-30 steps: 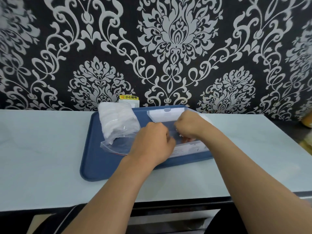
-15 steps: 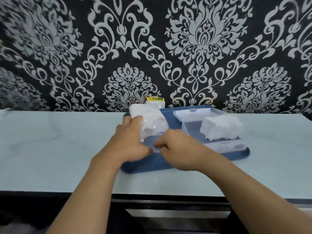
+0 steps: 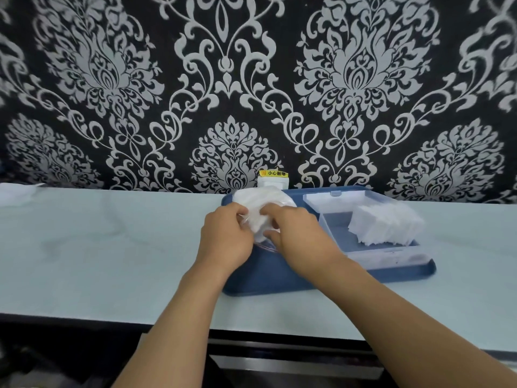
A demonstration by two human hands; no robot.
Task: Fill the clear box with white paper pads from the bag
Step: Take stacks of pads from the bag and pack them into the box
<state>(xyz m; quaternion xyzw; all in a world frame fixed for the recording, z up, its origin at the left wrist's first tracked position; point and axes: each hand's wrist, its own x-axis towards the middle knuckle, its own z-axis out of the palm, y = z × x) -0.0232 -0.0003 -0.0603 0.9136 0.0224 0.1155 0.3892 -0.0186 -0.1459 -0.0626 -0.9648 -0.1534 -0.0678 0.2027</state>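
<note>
On the pale counter [image 3: 112, 247], far left back edge: a white sheet or cloth [image 3: 16, 193], too blurred to identify.

Counter, right of centre: blue tray [image 3: 279, 278], long axis running left to right along the counter.

Tray, left end: clear plastic bag [image 3: 261, 204] of white paper pads, held just above the tray floor. Left hand [image 3: 223, 236] grips the bag's left side, fingers curled round the plastic. Right hand [image 3: 296, 233] grips the right side, fingers curled into the plastic and the pads within. Which way the bag's mouth points cannot be told with certainty; a reddish seal strip shows at its near lower edge, which suggests the mouth faces the person.

Behind the bag, at the wall: white wall socket [image 3: 272, 182] with a yellow warning label.

Tray, right half: clear box [image 3: 335, 236], lid open and lying back toward the wall, long axis left to right. A stack of white paper pads [image 3: 386, 228] leans at its right end; the left part is bare.

Step in hand, as judged: drawing a further batch from the bag. Next move calls for pulling pads free and carrying them right into the box's bare left part.
</note>
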